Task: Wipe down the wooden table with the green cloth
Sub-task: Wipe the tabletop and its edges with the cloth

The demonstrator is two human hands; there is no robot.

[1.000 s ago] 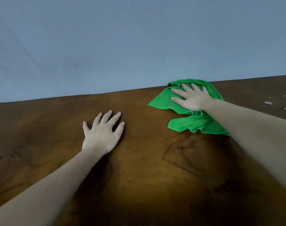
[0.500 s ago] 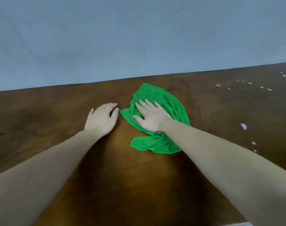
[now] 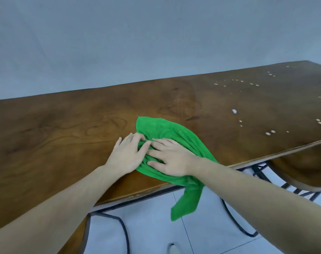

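Note:
The green cloth (image 3: 171, 132) lies bunched near the front edge of the wooden table (image 3: 55, 136), with one corner hanging down over that edge. My right hand (image 3: 171, 159) presses flat on the cloth, fingers spread. My left hand (image 3: 127, 155) lies flat right beside it, its fingertips resting on the cloth's left edge and touching the right hand's fingers. Neither hand curls around the cloth.
Several white droplets and specks (image 3: 234, 111) dot the table's right part. A wooden chair seat (image 3: 302, 173) on a black metal frame stands under the table's right end. Black table legs (image 3: 123, 228) and pale floor tiles show below the front edge. A blue-grey wall is behind.
My right hand has dragged the cloth left and toward the front edge, where a corner now hangs off. My left hand has closed in and now touches the cloth.

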